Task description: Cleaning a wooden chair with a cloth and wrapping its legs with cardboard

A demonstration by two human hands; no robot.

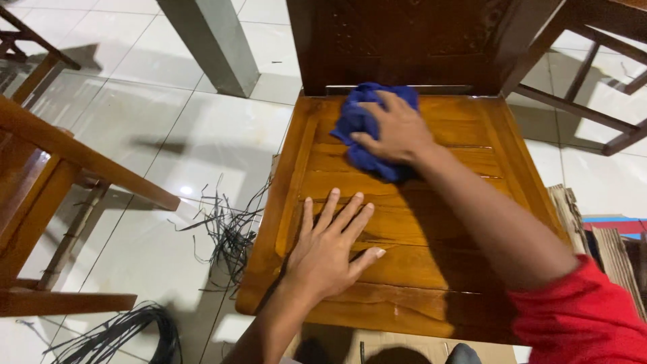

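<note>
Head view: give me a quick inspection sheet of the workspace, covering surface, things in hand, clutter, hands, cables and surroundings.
Surface: slatted wooden chair seat, glossy, with its carved backrest at the far end.
Job's things: crumpled blue cloth on the far part of the seat.
Clutter: loose dark strips scattered on the floor left of the seat; stacked cardboard to the right.
Hands: right hand pressed on the cloth, arm in a red sleeve; left hand flat on the seat, fingers spread, holding nothing.
Cables: black coiled bundle on the floor at lower left.
Surroundings: white tiled floor, other wooden chair frames left and right, a grey pillar.
</note>
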